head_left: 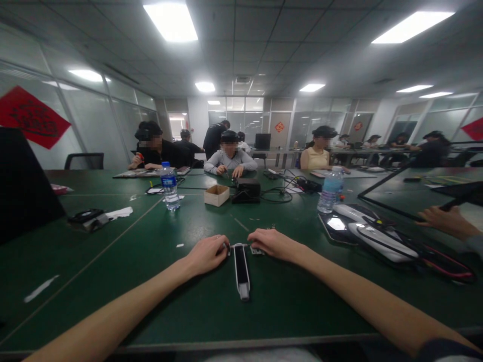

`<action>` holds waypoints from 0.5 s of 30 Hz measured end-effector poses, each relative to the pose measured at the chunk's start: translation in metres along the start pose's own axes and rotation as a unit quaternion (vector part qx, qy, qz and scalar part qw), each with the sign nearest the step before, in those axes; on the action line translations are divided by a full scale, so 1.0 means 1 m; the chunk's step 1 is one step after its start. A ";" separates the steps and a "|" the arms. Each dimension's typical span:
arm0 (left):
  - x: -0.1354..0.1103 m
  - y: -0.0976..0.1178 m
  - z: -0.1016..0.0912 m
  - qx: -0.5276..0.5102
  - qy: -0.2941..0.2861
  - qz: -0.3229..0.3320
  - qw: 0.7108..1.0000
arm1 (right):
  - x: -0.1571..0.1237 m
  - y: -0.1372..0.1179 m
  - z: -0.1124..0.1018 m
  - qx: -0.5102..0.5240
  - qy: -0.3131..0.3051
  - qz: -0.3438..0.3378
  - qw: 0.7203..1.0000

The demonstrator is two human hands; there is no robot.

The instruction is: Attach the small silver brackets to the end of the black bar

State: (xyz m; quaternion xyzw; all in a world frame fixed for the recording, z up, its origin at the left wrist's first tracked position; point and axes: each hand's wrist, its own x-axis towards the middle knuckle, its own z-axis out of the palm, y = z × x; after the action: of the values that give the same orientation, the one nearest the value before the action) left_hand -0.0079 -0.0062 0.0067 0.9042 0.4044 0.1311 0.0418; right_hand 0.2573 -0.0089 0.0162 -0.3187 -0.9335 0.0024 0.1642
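Note:
A long, narrow black piece with a silver-white rim [242,269] lies on the green table in front of me, a grey block at its near end. Close to its far left corner is my left hand [207,255], fingers curled together around something small that they mostly hide. My right hand [274,243] is at the far right corner, its fingers bent down onto a small metal plate [257,250]. Whether the right fingertips pinch the plate or only press on it is hard to see. Tiny bits [273,226] lie just beyond the right hand.
Beyond my hands stand an open wooden box [217,196], a black device [246,191] and a water bottle [170,186]. To the right are another bottle [330,190], a tablet [337,224] and a white-black gadget [383,241]. A co-worker's hand [447,222] grips a dark frame.

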 end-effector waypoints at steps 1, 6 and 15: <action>0.000 0.000 0.000 0.001 0.000 0.000 1.000 | 0.000 0.001 0.001 0.016 0.006 -0.003 1.000; 0.000 0.000 0.001 -0.003 0.007 0.004 1.000 | -0.002 0.003 0.002 0.044 0.023 -0.019 0.999; 0.001 -0.002 0.005 -0.013 0.019 0.012 1.000 | -0.003 -0.002 0.006 0.072 0.062 -0.036 0.995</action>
State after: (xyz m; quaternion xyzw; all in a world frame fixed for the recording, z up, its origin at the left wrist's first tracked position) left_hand -0.0068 -0.0042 0.0016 0.9059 0.3922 0.1539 0.0440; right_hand 0.2565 -0.0111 0.0098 -0.2717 -0.9298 0.0443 0.2443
